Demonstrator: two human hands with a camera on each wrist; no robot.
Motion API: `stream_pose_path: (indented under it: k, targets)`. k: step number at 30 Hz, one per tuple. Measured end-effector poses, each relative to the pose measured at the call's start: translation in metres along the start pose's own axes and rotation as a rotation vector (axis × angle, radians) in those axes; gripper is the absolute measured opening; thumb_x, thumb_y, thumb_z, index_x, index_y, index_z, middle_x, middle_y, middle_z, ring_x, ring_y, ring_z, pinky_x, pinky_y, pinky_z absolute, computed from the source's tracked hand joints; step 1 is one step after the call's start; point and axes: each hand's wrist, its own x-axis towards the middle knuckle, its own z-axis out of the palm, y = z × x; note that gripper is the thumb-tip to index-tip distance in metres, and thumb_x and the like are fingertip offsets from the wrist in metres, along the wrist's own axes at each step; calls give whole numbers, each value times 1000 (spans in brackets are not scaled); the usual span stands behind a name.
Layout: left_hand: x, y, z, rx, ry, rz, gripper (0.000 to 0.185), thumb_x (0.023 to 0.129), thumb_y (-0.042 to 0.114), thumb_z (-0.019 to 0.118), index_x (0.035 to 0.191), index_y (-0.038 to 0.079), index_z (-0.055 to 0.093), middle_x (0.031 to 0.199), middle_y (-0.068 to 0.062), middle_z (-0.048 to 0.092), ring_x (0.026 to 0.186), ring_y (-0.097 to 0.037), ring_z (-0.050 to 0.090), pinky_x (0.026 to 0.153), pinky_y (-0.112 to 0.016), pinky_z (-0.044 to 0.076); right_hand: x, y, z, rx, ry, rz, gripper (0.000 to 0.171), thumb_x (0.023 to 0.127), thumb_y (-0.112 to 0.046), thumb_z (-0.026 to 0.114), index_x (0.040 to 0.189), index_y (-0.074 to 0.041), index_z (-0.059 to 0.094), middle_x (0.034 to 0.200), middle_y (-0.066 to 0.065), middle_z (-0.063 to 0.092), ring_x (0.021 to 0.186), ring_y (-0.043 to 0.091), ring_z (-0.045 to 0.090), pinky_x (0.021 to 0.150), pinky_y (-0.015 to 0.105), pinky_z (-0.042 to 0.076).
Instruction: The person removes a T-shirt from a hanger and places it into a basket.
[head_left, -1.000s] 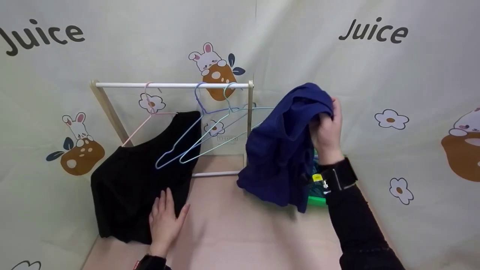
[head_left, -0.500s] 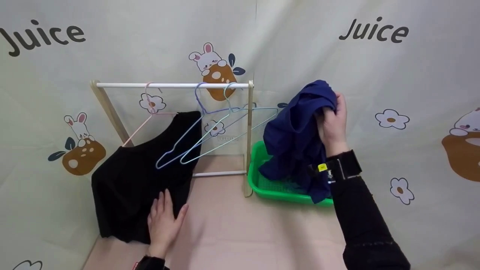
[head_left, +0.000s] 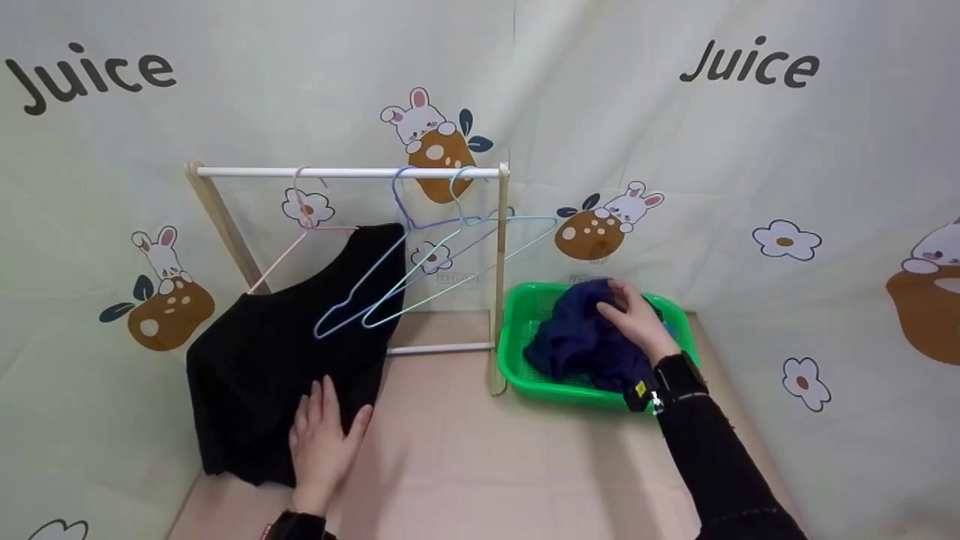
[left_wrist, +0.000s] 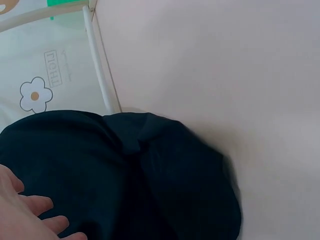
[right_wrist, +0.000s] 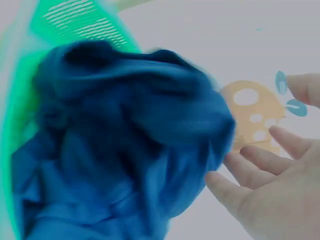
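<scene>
A crumpled navy blue garment [head_left: 574,337] lies heaped in a green basket [head_left: 517,375]. My right hand [head_left: 637,319] is over its upper right side. In the right wrist view the fingers of that hand [right_wrist: 280,185] are spread, and the thumb stands away from the blue cloth [right_wrist: 130,135]. A black garment [head_left: 277,375] hangs tilted on a pink hanger [head_left: 281,262]. At its lower right edge is my left hand [head_left: 322,442], fingers straight and thumb held out. The left wrist view has the left fingertips [left_wrist: 40,205] over the dark cloth [left_wrist: 75,155].
The pink hanger hooks over the white bar [head_left: 345,172] of a small wooden rack [head_left: 501,262]. A purple hanger [head_left: 356,285] and a light blue hanger [head_left: 420,304] hang bare to its right. A printed curtain [head_left: 615,112] stands behind the pale table [head_left: 480,457].
My right hand has moved the blue garment right and down into the green basket, and its fingers have come off the cloth. My left hand has stayed almost still.
</scene>
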Motion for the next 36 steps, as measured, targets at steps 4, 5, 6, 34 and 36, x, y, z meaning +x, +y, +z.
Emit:
stream_pose_path:
  k: [4, 5, 6, 34, 36]
  targets:
    - [4, 1, -5, -8, 34, 6, 85, 96, 53, 56, 156, 3, 22, 158, -26, 22, 143, -47, 18, 109, -66, 17, -9, 20, 12, -133, -28, -20, 64, 102, -21, 56, 151, 7, 26, 155, 29, 27, 143, 43, 25, 114, 52, 23]
    - [4, 2, -6, -11, 45, 10, 85, 96, 52, 57, 156, 2, 23, 158, -26, 22, 143, -47, 18, 108, -66, 17, -12, 23, 15, -160, -33, -29, 64, 101, -22, 57, 151, 7, 27, 155, 29, 27, 143, 43, 25, 114, 53, 22]
    - [5, 2, -8, -14, 57, 16, 85, 96, 51, 57, 156, 2, 23, 158, -26, 23, 143, -47, 18, 108, -66, 18, -14, 27, 18, -185, -36, -36, 65, 101, -22, 58, 151, 7, 28, 154, 30, 28, 142, 44, 26, 114, 53, 22]
    - [50, 31, -75, -45, 216, 149, 86, 96, 50, 58, 157, 4, 18, 161, -24, 17, 145, -46, 14, 111, -66, 14, -62, 86, 48, -433, 74, -95, 75, 96, -37, 63, 150, 4, 33, 154, 34, 23, 142, 52, 19, 108, 72, 10]
    - [55, 36, -81, -43, 233, 171, 86, 96, 49, 58, 157, 4, 19, 160, -23, 18, 145, -46, 15, 110, -66, 14, -65, 87, 51, -448, 83, -99, 75, 95, -38, 63, 151, 3, 34, 154, 33, 25, 142, 51, 20, 108, 72, 10]
